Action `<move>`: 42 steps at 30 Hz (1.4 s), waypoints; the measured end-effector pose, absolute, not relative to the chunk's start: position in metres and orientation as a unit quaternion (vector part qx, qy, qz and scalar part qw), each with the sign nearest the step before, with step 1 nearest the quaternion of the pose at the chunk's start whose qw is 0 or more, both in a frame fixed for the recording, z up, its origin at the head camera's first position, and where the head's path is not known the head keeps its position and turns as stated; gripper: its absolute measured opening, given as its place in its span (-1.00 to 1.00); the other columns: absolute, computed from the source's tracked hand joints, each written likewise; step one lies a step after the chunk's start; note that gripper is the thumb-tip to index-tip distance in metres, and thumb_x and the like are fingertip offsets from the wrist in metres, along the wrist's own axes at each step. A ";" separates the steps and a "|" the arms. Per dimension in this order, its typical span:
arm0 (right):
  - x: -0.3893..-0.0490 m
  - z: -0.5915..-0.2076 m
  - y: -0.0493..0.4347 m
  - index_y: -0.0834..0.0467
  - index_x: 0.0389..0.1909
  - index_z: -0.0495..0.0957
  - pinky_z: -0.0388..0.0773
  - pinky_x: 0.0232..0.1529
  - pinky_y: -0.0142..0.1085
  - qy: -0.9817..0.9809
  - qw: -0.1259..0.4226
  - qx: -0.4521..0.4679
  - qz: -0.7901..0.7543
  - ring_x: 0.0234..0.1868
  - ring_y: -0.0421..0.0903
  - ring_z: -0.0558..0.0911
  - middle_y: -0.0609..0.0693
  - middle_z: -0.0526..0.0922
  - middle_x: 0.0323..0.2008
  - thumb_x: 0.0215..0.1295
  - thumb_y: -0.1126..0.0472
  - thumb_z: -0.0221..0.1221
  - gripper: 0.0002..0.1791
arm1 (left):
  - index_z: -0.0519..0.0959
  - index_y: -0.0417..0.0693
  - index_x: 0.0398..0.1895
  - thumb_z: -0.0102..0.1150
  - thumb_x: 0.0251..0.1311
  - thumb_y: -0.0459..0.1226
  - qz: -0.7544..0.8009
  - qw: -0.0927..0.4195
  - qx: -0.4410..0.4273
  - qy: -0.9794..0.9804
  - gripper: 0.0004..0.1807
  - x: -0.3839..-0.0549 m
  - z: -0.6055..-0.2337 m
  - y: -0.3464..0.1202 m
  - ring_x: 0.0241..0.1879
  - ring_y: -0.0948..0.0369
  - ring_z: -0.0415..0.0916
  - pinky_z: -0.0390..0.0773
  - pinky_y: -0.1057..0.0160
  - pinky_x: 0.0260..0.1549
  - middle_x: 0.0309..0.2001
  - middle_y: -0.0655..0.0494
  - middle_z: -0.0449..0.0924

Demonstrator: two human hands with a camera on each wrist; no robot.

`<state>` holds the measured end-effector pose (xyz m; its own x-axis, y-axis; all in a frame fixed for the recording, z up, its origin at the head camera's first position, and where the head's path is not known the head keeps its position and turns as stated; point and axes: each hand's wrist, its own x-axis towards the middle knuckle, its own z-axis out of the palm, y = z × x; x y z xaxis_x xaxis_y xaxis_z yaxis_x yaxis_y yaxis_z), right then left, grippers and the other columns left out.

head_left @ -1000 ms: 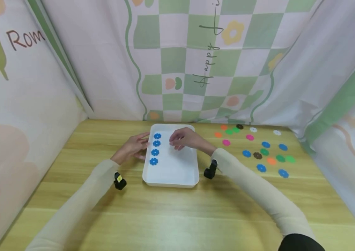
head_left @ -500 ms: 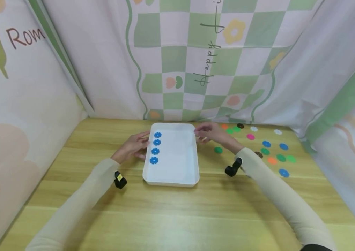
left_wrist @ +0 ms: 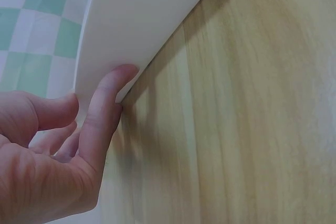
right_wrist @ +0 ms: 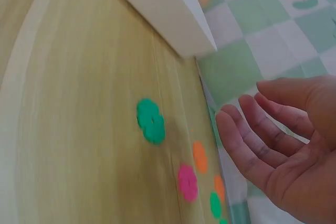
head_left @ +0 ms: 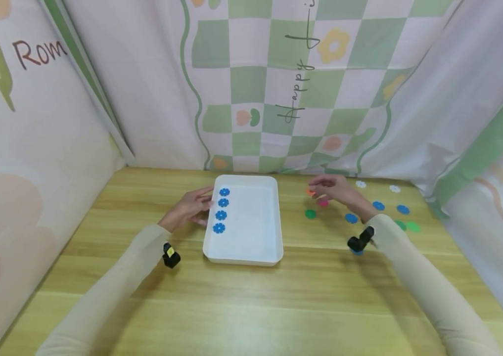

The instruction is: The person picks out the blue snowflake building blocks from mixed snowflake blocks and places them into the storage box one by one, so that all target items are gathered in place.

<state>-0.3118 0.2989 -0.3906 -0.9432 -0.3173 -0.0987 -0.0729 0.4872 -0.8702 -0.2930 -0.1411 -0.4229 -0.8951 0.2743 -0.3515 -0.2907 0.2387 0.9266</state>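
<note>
A white rectangular tray [head_left: 251, 222] sits on the table, with several blue flower-shaped discs [head_left: 220, 215] in a column along its left side inside. My left hand [head_left: 186, 207] rests against the tray's left wall; in the left wrist view its fingers [left_wrist: 107, 98] touch the outer side and the thumb lies by the rim. Right of the tray, my right hand [head_left: 333, 190] hovers over scattered flower discs, fingers loosely bent and nothing held, as the right wrist view shows. Nearest it are a pink disc [head_left: 323, 202], an orange disc [head_left: 310, 191] and a green disc [head_left: 310, 214].
More loose discs lie on the right of the wooden table [head_left: 242, 306]: blue discs [head_left: 378, 205], white discs [head_left: 394, 189] and a light green disc [head_left: 413, 227]. The right forearm covers some of them. A patterned curtain [head_left: 296, 89] borders the table's back edge.
My right hand has moved from above the tray out to the right, over the loose discs. The left hand, the tray and the blue column stay as they were.
</note>
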 end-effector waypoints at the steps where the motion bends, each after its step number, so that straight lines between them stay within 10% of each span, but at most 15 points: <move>1: -0.311 -0.391 0.305 0.42 0.38 0.39 0.70 0.20 0.13 0.855 0.122 -0.113 -0.491 0.12 0.22 0.70 0.45 0.55 0.26 0.63 0.13 0.11 -0.47 | 0.08 0.14 0.70 0.01 0.60 -0.34 0.615 0.228 -0.005 0.755 -0.30 -0.293 -0.423 -0.141 0.46 -0.19 0.36 0.84 0.12 -0.15 0.65 -0.13 0.10; 20: -0.310 -0.397 0.415 0.43 0.39 0.34 0.76 0.10 -0.31 0.859 0.075 -0.089 -0.499 -0.03 -0.24 0.77 -0.34 0.68 -0.03 0.60 0.15 0.16 -0.45 | 0.09 0.19 0.70 0.03 0.58 -0.35 0.615 0.229 -0.011 0.754 -0.28 -0.293 -0.421 -0.141 0.43 -0.18 0.40 0.84 0.09 -0.14 0.65 -0.10 0.12; 28: -0.298 -0.409 0.463 0.11 0.53 0.35 0.57 0.17 0.29 0.944 0.038 -0.061 -0.323 0.14 -0.03 0.63 0.23 0.56 0.36 0.57 -0.22 0.11 -0.30 | 0.09 0.20 0.70 0.03 0.59 -0.33 0.609 0.228 -0.009 0.760 -0.29 -0.294 -0.423 -0.141 0.45 -0.17 0.39 0.84 0.09 -0.15 0.65 -0.09 0.12; 37: -0.294 -0.428 0.495 0.29 0.52 0.30 0.63 0.00 -0.54 0.915 0.040 -0.105 -0.387 0.05 -0.42 0.62 0.00 0.60 0.33 0.57 0.19 0.19 -0.39 | 0.07 0.20 0.70 0.03 0.59 -0.33 0.609 0.230 -0.009 0.759 -0.28 -0.294 -0.424 -0.141 0.45 -0.18 0.38 0.84 0.07 -0.13 0.65 -0.10 0.11; 42: -0.293 -0.431 0.494 0.27 0.52 0.29 0.60 0.00 -0.57 0.929 0.078 -0.126 -0.340 0.23 0.10 0.62 0.41 0.47 0.37 0.53 0.20 0.23 -0.36 | 0.06 0.20 0.70 0.02 0.59 -0.32 0.605 0.229 -0.010 0.763 -0.28 -0.294 -0.425 -0.142 0.43 -0.18 0.41 0.84 0.10 -0.16 0.65 -0.11 0.12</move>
<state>-0.2928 0.4945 -0.4310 -0.9560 -0.2872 -0.0596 -0.1808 0.7370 -0.6512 -0.2943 -0.1419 -0.4250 -0.8949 0.2616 -0.3615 -0.2923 0.2682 0.9179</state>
